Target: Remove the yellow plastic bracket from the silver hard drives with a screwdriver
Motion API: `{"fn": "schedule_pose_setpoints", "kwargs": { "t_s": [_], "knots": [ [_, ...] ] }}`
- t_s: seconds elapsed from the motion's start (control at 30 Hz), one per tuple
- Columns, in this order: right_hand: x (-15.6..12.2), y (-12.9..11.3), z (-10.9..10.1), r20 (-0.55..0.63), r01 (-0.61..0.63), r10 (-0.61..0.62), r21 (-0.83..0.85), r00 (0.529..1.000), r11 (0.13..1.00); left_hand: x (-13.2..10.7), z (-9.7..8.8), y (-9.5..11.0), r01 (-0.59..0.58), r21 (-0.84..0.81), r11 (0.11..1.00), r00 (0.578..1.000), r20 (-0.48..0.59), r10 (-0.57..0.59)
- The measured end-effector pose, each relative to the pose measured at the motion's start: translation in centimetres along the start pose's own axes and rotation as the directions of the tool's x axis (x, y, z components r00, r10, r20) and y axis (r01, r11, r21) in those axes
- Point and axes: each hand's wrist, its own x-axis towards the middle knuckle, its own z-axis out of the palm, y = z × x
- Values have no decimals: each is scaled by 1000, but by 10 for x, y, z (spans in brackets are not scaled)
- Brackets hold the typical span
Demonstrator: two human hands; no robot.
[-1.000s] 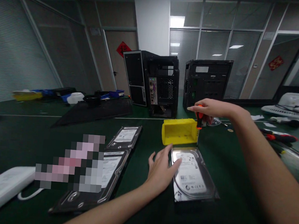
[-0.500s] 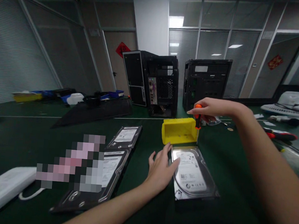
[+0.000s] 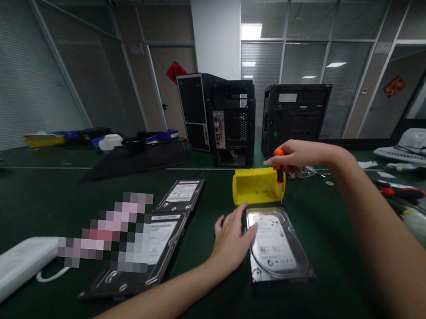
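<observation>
A silver hard drive point(image 3: 274, 245) with a white label lies flat on the green table. My left hand point(image 3: 231, 239) rests along its left edge, fingers spread and the thumb lying over the edge of the drive. My right hand point(image 3: 290, 158) is closed around the orange handle of a screwdriver point(image 3: 279, 175), held upright. Its shaft points down at the far end of the drive; I cannot tell whether the tip touches. Just behind the drive, a yellow plastic bin point(image 3: 258, 186) lies with its opening toward me, beside the screwdriver.
Two more hard drives, a larger one point(image 3: 164, 244) and another point(image 3: 182, 194), lie to the left. A white box-like object point(image 3: 8, 271) is at the near left. Two black computer cases point(image 3: 234, 122) stand behind. Red-and-black handled pliers point(image 3: 404, 192) lie at right.
The screwdriver has tilted slightly and its shaft now shows below the handle. My left hand stays against the hard drive. The whole view has shifted a little.
</observation>
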Motion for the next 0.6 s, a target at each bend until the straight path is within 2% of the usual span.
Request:
{"fn": "schedule_pose_setpoints", "kwargs": {
  "t_s": [0.1,0.17,0.2,0.27,0.33,0.43,0.6],
  "knots": [
    [-5,1,-6,-65,20,-19,19,998,1000,-1,-4,9,-63,35,997,993,-97,66],
    [-7,5,-9,-97,19,-14,47,995,999,1,-11,22,-146,99,984,981,-112,157],
    [-8,8,-11,-89,14,-9,57,996,998,4,-16,29,-209,145,967,970,-97,224],
    [-10,13,-13,-24,-7,9,74,1000,997,13,-25,46,-338,266,903,939,33,342],
    [-11,18,-14,63,-34,29,87,998,996,27,-31,60,-365,415,834,931,160,328],
    [-13,21,-16,119,-55,43,101,992,993,49,-31,69,-289,629,721,956,219,192],
    [-16,20,-17,100,-68,57,110,993,992,77,-10,57,-284,678,678,959,201,200]
  ]
}}
